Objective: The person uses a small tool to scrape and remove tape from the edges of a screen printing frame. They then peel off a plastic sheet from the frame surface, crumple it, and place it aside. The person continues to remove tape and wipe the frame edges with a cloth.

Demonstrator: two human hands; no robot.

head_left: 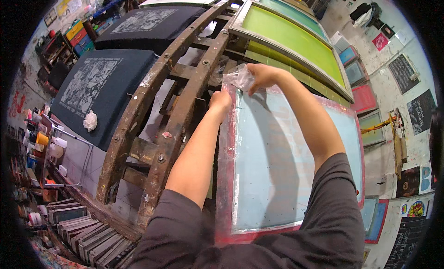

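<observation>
A screen printing frame (224,185) with red edges and pale blue mesh lies in front of me. At its far left corner, my left hand (220,102) is closed on the frame's edge, its fingertips partly hidden. My right hand (264,77) is bent over the far edge, pinching a crumpled piece of clear tape (238,77) between thumb and fingers. The tape reaches down to the frame's corner. Faint reddish lettering shows through the mesh, and my right arm casts a shadow across it.
Brown metal rails (185,102) run along the left. Beyond them, dark printed shirts (108,84) lie on boards, one bearing a crumpled wad (90,121). A yellow-green screen (291,40) stands past my right hand. Several narrow frames (92,236) are stacked at lower left.
</observation>
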